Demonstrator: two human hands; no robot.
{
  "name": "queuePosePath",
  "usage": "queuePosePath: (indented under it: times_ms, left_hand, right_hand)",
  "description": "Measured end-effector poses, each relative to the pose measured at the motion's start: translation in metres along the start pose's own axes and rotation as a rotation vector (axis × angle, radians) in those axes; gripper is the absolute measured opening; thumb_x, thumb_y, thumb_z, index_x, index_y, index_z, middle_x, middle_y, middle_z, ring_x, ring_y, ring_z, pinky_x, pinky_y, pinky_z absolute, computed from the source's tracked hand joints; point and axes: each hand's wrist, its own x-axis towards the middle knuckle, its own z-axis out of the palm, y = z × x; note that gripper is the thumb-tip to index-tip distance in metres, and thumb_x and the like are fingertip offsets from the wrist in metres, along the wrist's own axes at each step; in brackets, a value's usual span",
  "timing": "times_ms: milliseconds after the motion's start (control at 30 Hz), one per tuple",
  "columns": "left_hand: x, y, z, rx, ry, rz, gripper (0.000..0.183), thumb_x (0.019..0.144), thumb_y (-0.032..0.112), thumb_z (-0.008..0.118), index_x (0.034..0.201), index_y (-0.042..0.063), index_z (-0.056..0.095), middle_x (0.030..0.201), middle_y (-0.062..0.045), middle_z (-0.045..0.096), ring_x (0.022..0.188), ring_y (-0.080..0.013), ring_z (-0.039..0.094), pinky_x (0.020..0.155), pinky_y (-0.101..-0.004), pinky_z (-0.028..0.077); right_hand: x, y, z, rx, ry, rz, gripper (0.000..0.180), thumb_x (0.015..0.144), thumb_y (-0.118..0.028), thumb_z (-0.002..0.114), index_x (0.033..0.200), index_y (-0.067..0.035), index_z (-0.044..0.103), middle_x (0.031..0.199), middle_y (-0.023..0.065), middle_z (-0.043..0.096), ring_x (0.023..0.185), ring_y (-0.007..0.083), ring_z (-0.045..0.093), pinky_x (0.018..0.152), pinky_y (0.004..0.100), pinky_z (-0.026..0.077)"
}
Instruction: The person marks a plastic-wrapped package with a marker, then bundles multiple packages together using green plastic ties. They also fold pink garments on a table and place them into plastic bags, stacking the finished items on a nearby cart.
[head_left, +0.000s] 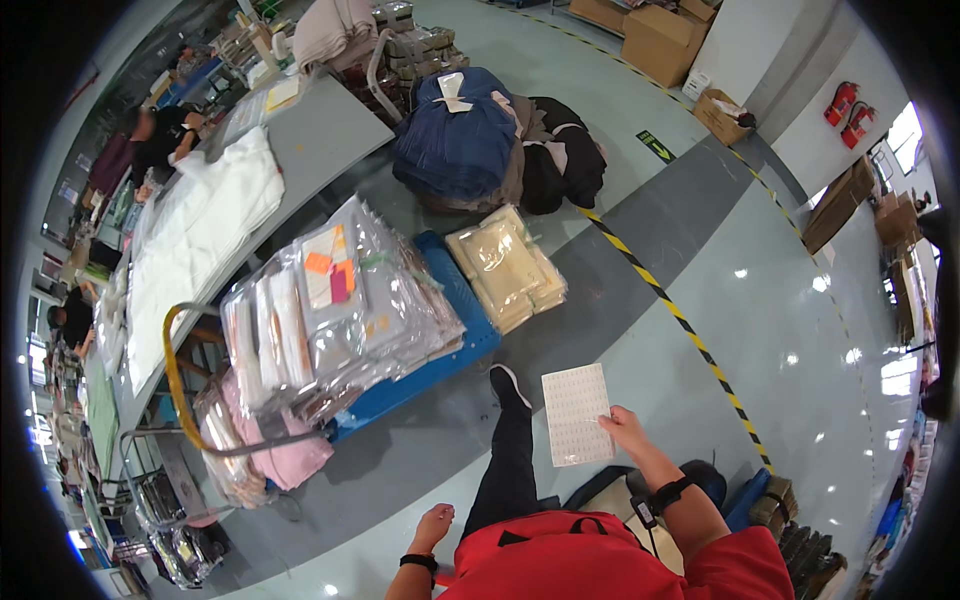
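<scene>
My right hand (625, 430) pinches the right edge of a white sheet of small printed labels (576, 412), held out above the floor. Low in the view, my left hand (435, 523) hangs by my side with its fingers curled in, and nothing shows in it. Ahead and to the left, stacks of clear plastic-bagged garments (382, 300) rest on a blue platform cart (442, 367). Orange and pink stickers mark a paper (330, 270) on the top bag. Beside these stacks, cream bagged garments (504, 259) lie at the platform's right edge.
A grey table (330, 127) bears white cloth (210, 195); a person (161, 142) works behind it. Navy (457, 139) and black (566, 157) fabric bundles stand beyond the cart. A yellow cart handle (176, 375) curves at left. Yellow-black floor tape (675, 319) runs on the right.
</scene>
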Motion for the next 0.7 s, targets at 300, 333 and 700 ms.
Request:
queuePosePath:
  times_ms: [300, 333, 700]
  left_hand:
    - [0.286, 0.155, -0.002, -0.15, -0.126, -0.13, 0.03, 0.098, 0.028, 0.053, 0.094, 0.003, 0.068, 0.081, -0.01, 0.07, 0.073, -0.0195, 0.067, 0.065, -0.0369, 0.052]
    - [0.313, 0.181, 0.004, -0.402, -0.024, -0.186, 0.028, 0.099, 0.028, 0.054, 0.097, 0.003, 0.067, 0.085, -0.009, 0.07, 0.074, -0.0179, 0.067, 0.065, -0.0338, 0.053]
    - [0.672, 0.289, 0.088, -0.61, 0.579, -0.031, 0.062, 0.086, 0.024, 0.078, 0.134, 0.001, 0.047, 0.1, -0.011, 0.066, 0.082, -0.016, 0.065, 0.072, -0.029, 0.054]
  right_hand:
    - [0.258, -0.059, -0.031, -0.29, 0.008, 0.023, 0.019, 0.092, -0.016, 0.067, 0.088, 0.002, 0.059, 0.075, 0.0037, 0.061, 0.069, 0.0093, 0.053, 0.061, 0.0313, 0.045]
    - [0.281, -0.065, -0.037, -0.292, -0.015, 0.001, 0.02, 0.092, -0.016, 0.067, 0.089, 0.002, 0.059, 0.074, 0.0043, 0.061, 0.068, 0.0096, 0.052, 0.061, 0.0315, 0.045]
    - [0.551, -0.106, -0.07, -0.43, -0.176, 0.028, 0.014, 0.088, -0.01, 0.064, 0.086, 0.0, 0.055, 0.072, 0.0027, 0.056, 0.067, 0.0089, 0.049, 0.061, 0.0289, 0.042]
